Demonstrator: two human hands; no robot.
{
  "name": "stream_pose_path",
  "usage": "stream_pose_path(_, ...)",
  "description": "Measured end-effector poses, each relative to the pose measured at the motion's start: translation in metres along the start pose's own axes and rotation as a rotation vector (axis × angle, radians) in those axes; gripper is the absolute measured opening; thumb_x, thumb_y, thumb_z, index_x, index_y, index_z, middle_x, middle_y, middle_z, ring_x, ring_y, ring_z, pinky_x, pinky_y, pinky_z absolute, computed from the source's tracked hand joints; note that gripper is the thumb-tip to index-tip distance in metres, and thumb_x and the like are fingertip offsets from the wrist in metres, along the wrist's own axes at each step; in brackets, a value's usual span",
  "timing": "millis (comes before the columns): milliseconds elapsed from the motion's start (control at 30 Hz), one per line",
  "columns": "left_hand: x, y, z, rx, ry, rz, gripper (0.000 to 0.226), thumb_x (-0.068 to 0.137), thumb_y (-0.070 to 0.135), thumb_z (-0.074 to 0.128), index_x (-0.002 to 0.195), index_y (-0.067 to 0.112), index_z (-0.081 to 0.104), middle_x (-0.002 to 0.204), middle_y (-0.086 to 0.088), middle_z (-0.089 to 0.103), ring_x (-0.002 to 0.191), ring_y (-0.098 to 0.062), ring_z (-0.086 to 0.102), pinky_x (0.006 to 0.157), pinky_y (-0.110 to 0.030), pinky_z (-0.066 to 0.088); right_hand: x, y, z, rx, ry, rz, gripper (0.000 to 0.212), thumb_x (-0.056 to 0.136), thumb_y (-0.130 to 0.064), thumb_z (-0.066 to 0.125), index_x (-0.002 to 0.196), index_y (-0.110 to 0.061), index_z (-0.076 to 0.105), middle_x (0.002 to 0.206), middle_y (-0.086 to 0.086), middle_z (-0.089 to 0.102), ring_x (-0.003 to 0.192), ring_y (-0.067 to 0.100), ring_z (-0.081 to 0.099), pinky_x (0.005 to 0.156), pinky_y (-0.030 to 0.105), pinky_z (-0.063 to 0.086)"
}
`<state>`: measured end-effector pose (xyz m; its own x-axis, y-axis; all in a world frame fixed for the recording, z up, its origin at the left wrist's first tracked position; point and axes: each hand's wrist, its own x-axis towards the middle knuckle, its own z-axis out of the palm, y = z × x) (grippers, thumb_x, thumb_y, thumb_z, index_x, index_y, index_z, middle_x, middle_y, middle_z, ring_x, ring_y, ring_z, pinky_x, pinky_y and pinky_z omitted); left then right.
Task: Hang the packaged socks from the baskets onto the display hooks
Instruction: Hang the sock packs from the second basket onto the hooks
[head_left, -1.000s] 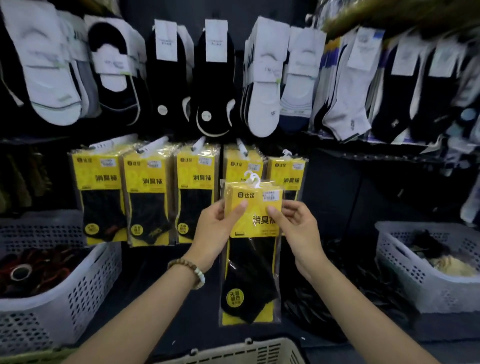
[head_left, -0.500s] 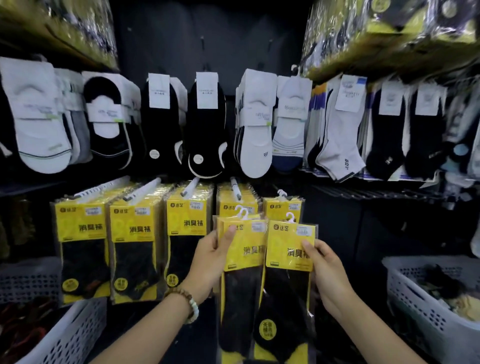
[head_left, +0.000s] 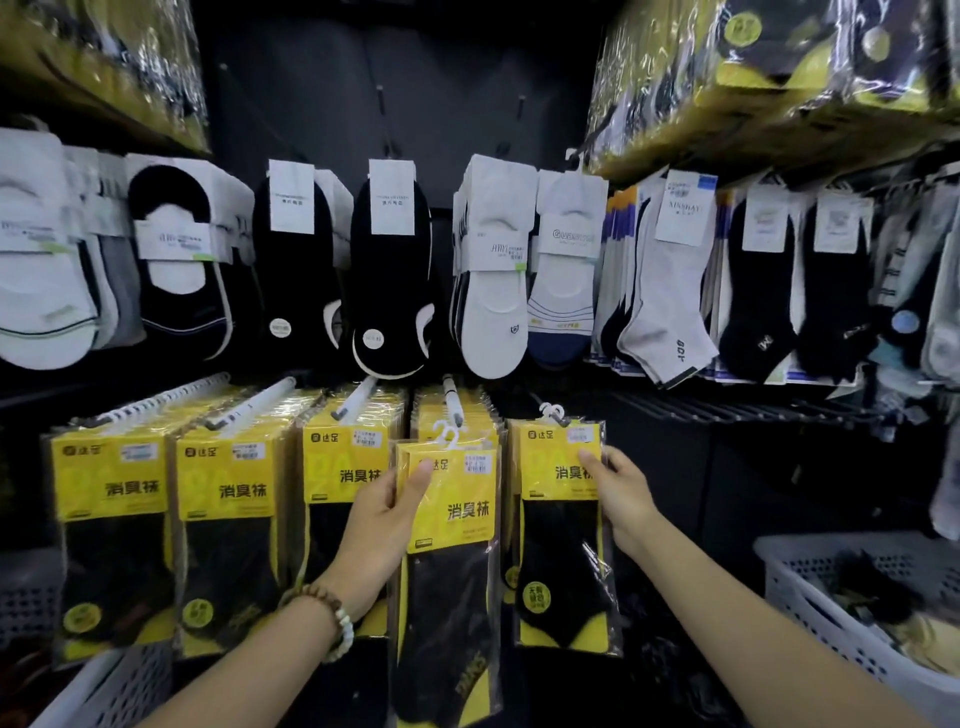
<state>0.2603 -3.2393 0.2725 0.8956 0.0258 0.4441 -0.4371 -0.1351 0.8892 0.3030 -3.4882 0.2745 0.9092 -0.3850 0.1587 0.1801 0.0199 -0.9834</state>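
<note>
My left hand grips the left edge of a small stack of yellow-and-black sock packs, thumb across the front, their white hangers just under a white display hook. My right hand pinches the right edge of another sock pack, which sits at the rightmost place of the lower row with its white hanger at the top. Whether that hanger is on a hook I cannot tell. Further left, three hooks carry full rows of the same packs.
A white basket with dark and yellow items stands at the right. Another white basket sits at the lower left. Above hang rows of white and black socks on cards. Wrapped yellow bundles lie on the upper shelves.
My right hand drew one pack off the stack and carried it right and up to the rightmost place in the row. My left hand kept the remaining packs. The view tilted upward.
</note>
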Motion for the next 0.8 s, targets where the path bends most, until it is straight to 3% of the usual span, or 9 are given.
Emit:
stream_pose_path(133,-0.001,0.001,0.003,-0.034,-0.005,-0.016,0.046,0.081,0.055,0.047,0.067,0.012,0.049,0.048,0.01,0.035,0.052,-0.006,0.038,0.053,-0.012,0.033,0.01,0.013,0.008,0.01,0.139,0.128,0.026,0.086,-0.026,0.069,0.105,-0.008,0.065,0.108,0.01,0.067,0.104,0.027,0.062,0.097,0.041,0.049)
stream_pose_path(233,-0.002,0.001,0.002,-0.044,-0.008,-0.052,0.043,0.086,0.053,0.047,0.087,0.013,0.063,0.064,0.003,0.05,0.066,-0.012,0.05,0.061,-0.013,0.04,0.007,0.018,0.005,-0.018,0.305,0.168,0.033,0.083,-0.025,0.072,0.107,-0.004,0.064,0.109,0.012,0.065,0.097,0.025,0.06,0.084,0.033,0.049)
stream_pose_path(333,-0.007,0.003,-0.001,-0.06,-0.003,-0.073,0.028,0.087,0.052,0.048,0.088,0.029,0.063,0.071,0.014,0.063,0.067,0.005,0.059,0.063,-0.009,0.04,-0.008,0.019,-0.002,-0.022,0.342,0.179,0.034,0.085,-0.024,0.071,0.111,-0.003,0.062,0.106,0.011,0.063,0.083,0.019,0.057,0.072,0.028,0.047)
stream_pose_path(433,-0.015,0.012,0.0,-0.103,-0.015,-0.106,0.015,0.089,0.047,0.05,0.087,0.036,0.06,0.072,0.03,0.065,0.067,0.022,0.055,0.058,-0.003,0.04,-0.034,0.009,0.001,-0.004,0.148,0.151,0.03,0.088,-0.029,0.065,0.109,-0.008,0.061,0.098,0.005,0.063,0.086,0.015,0.059,0.077,0.027,0.052)
stream_pose_path(533,-0.021,0.019,0.004,-0.146,-0.008,-0.173,0.023,0.078,0.058,0.053,0.089,0.038,0.058,0.085,0.026,0.061,0.079,0.013,0.054,0.075,-0.013,0.036,-0.069,-0.008,0.013,-0.014,-0.12,0.085,0.028,0.088,-0.039,0.062,0.106,-0.017,0.06,0.103,-0.002,0.063,0.095,0.013,0.063,0.079,0.024,0.053)
stream_pose_path(600,-0.027,0.025,0.009,-0.173,0.0,-0.213,0.031,0.073,0.061,0.054,0.093,0.038,0.057,0.094,0.027,0.058,0.085,0.012,0.054,0.078,-0.014,0.041,-0.089,-0.014,0.022,-0.02,-0.237,0.022,0.034,0.084,-0.04,0.064,0.109,-0.017,0.061,0.105,0.0,0.067,0.096,0.015,0.066,0.081,0.026,0.054)
stream_pose_path(700,-0.033,0.029,0.015,-0.176,0.023,-0.261,0.061,0.069,0.064,0.062,0.113,0.022,0.062,0.114,0.007,0.065,0.108,-0.008,0.06,0.097,-0.033,0.046,-0.11,-0.017,0.035,0.011,-0.278,-0.049,0.033,0.081,-0.034,0.07,0.108,-0.016,0.063,0.105,0.001,0.07,0.097,0.016,0.068,0.08,0.028,0.057)
stream_pose_path(800,-0.04,0.033,0.016,-0.205,0.037,-0.234,0.057,0.057,0.065,0.064,0.094,0.022,0.068,0.093,0.004,0.074,0.091,-0.012,0.068,0.082,-0.028,0.052,-0.121,-0.017,0.04,0.073,-0.267,-0.116,0.023,0.082,-0.027,0.072,0.102,-0.019,0.067,0.099,-0.004,0.074,0.091,0.009,0.07,0.069,0.019,0.055)
